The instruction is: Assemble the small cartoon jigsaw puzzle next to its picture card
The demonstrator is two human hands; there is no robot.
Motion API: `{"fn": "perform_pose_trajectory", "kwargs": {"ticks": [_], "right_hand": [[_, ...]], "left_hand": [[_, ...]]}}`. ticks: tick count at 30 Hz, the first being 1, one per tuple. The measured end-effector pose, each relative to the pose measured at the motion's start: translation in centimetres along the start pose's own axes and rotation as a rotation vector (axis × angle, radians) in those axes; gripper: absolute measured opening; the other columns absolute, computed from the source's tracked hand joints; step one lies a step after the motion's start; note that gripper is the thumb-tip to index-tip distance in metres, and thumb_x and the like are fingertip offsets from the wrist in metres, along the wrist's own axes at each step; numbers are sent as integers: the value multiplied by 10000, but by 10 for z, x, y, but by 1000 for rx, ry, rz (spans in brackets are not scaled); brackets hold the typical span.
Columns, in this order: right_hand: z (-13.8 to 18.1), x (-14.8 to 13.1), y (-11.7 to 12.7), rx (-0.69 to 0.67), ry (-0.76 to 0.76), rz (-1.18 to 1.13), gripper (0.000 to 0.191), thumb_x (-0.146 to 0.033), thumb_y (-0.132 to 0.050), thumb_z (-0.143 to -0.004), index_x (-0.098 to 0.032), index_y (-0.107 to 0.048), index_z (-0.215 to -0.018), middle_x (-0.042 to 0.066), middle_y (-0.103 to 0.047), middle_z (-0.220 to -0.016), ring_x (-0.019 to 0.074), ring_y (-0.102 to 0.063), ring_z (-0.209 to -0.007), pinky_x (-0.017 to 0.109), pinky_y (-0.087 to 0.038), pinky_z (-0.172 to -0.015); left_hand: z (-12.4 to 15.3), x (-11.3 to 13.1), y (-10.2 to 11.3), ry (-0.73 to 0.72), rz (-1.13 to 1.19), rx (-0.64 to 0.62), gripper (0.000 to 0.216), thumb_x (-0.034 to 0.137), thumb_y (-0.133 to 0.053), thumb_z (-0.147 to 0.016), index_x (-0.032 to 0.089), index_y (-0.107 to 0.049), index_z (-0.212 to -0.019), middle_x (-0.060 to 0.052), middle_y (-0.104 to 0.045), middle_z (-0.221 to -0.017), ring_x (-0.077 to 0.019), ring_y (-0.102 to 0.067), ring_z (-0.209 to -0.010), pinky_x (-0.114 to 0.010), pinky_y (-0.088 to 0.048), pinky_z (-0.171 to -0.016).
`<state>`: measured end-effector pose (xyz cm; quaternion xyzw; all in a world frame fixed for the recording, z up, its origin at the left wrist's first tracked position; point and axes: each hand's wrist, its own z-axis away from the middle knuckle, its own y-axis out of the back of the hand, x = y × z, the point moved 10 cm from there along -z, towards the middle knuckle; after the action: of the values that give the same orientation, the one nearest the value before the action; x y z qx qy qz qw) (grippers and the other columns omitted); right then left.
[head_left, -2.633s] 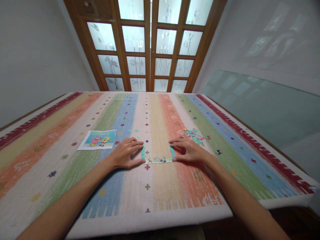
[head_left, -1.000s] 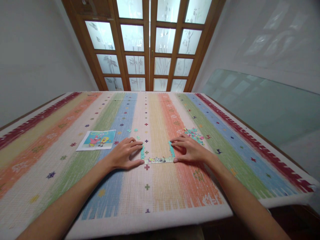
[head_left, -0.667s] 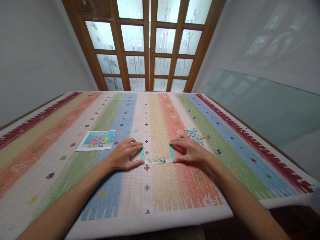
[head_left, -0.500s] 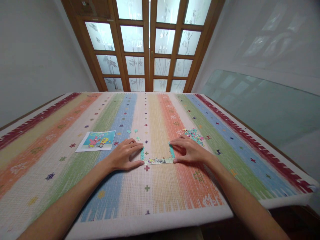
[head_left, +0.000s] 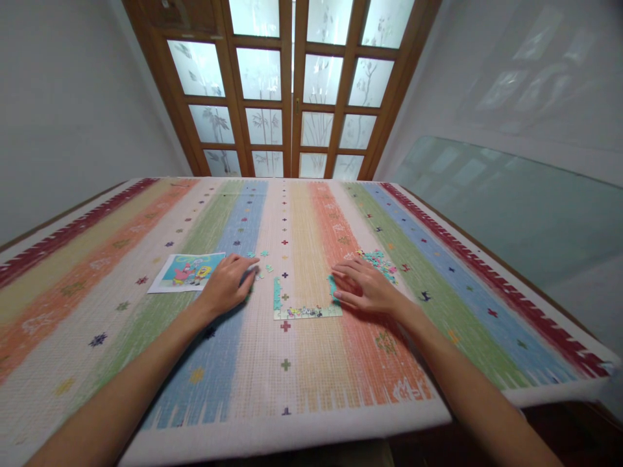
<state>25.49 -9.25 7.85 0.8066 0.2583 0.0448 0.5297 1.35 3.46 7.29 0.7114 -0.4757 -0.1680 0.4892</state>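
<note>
A partly joined jigsaw puzzle (head_left: 307, 312) lies flat on the table as a U-shaped border, with a left side, a bottom row and a right side. My left hand (head_left: 228, 282) is off the puzzle, beside several loose turquoise puzzle pieces (head_left: 269, 268). Its thumb and fingers are apart, and whether a fingertip touches a piece I cannot tell. My right hand (head_left: 365, 285) rests at the puzzle's right side, partly covering it, fingers loosely bent and apart. Just beyond that hand is a heap of mixed puzzle pieces (head_left: 379, 261).
A printed cartoon picture (head_left: 187, 272) lies to the left, its right edge partly behind my left hand. A striped cloth (head_left: 311, 363) covers the table. Wooden doors with frosted panes (head_left: 263, 126) stand beyond the far edge, and a glass panel (head_left: 511, 194) leans at the right.
My left hand has left the puzzle's left side and moved left and away from me, towards the loose pieces. My right hand has shifted slightly, its thumb lifting from the lower right corner.
</note>
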Motion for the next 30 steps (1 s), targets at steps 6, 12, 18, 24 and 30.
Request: {"fn": "perform_pose_trajectory", "kwargs": {"ticks": [6, 12, 18, 24, 30], "right_hand": [[-1, -1, -6, -30, 6, 57, 307, -344, -592, -1002, -195, -665, -1260, 140, -704, -1229, 301, -624, -1123, 497, -505, -1000], [-1, 0, -7, -13, 18, 70, 283, -326, -537, -1025, -189, -668, -1235, 141, -705, -1210, 295, -622, -1086, 479, -505, -969], [-1, -2, -9, 0, 31, 58, 295, -336, -503, -1040, -179, -679, -1217, 140, -719, -1157, 293, -626, -1050, 479, -504, -951], [0, -2, -12, -5, 27, 66, 277, -314, -492, -1051, -179, -672, -1213, 136, -723, -1151, 290, -630, -1050, 477, -507, -951], [-1, -3, -13, -11, 22, 59, 279, -314, -458, -1067, -189, -686, -1168, 133, -734, -1128, 282, -642, -1022, 467, -516, -928]], "left_hand": [[1, -18, -6, 77, 27, -28, 381, 114, -436, -927, 166, -683, -1213, -124, -703, -1056, -276, -626, -979, -437, -514, -901], [1, -24, -8, 78, 66, -49, 417, 48, -445, -892, 200, -671, -1208, -78, -738, -1036, -258, -631, -982, -416, -497, -921], [1, -28, -8, 93, 74, -59, 316, 124, -484, -927, 187, -687, -1161, -84, -746, -979, -265, -634, -955, -417, -490, -904], [0, -37, 0, 92, 100, -54, 340, 123, -508, -900, 203, -690, -1176, -65, -742, -954, -259, -628, -951, -421, -475, -926], [-1, -47, 12, 66, 90, -59, 361, 87, -511, -817, 200, -734, -1077, -47, -713, -801, -252, -629, -889, -394, -469, -867]]}}
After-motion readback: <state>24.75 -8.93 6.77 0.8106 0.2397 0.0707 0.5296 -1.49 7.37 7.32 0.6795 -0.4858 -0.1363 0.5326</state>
